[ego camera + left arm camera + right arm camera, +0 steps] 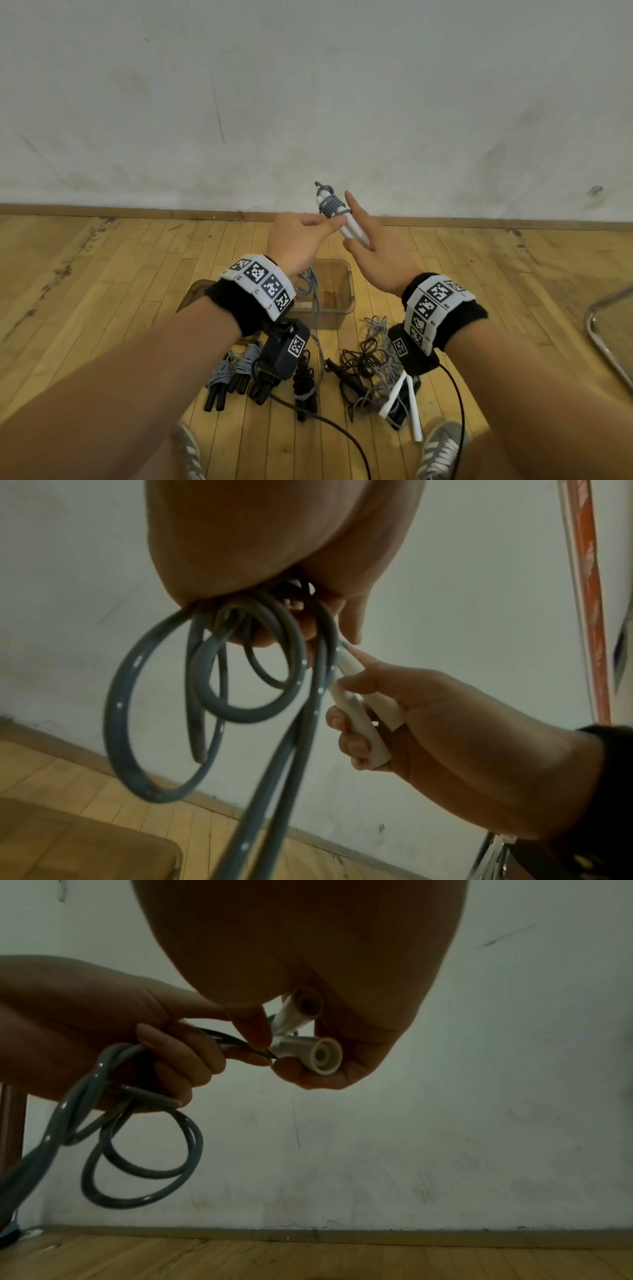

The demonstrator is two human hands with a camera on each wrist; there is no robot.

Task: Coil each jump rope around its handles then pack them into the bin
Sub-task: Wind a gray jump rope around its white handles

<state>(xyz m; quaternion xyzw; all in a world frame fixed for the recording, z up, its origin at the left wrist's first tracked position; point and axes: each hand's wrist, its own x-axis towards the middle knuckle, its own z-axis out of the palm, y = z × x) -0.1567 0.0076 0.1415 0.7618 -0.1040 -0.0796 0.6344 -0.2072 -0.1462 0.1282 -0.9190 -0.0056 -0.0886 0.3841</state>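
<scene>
**Above the bin, a grey rope going round white handles**

Above the clear bin, both hands are raised in front of the pale wall. The right hand grips the pair of white handles, fingers curled round their lower ends and the forefinger stretched straight up alongside them. Several turns of grey rope sit round the upper part of the handles. The left hand pinches the rope right beside those turns; its wrist view shows loose loops of the same rope hanging from its curled fingers.

The bin stands on the wooden floor with some grey rope inside it. Nearer, left of centre, lie coiled ropes with black handles. To their right is a tangle of grey and black ropes, with another pair of white handles at its near edge. A metal chair leg shows at the far right.
</scene>
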